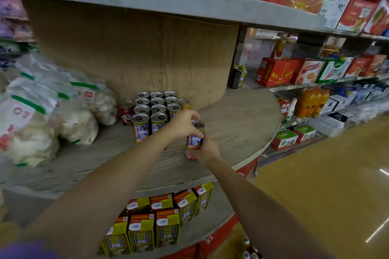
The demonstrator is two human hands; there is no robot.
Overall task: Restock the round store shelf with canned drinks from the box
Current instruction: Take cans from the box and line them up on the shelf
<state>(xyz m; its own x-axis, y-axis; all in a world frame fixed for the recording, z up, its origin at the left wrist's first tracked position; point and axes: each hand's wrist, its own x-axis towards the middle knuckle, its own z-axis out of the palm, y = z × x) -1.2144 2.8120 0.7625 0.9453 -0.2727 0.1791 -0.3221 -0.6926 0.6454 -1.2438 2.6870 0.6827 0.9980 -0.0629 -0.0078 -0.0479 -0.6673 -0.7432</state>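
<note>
Both your hands hold one can point(195, 137) upright above the round shelf point(242, 120). Left hand point(182, 122) curls round its top; right hand point(207, 149) grips its base. It sits just right of the can block point(156, 109).

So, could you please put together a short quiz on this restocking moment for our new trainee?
1. True or false: both hands hold the can being placed.
2. Where does that can stand relative to the block of cans? A) behind it B) at its right front C) on top of it
3. What sits on the round shelf left of the cans?

Key: 1. True: the left hand grips its top, the right hand its lower part. 2. B. 3. Clear bags of white goods.
</note>
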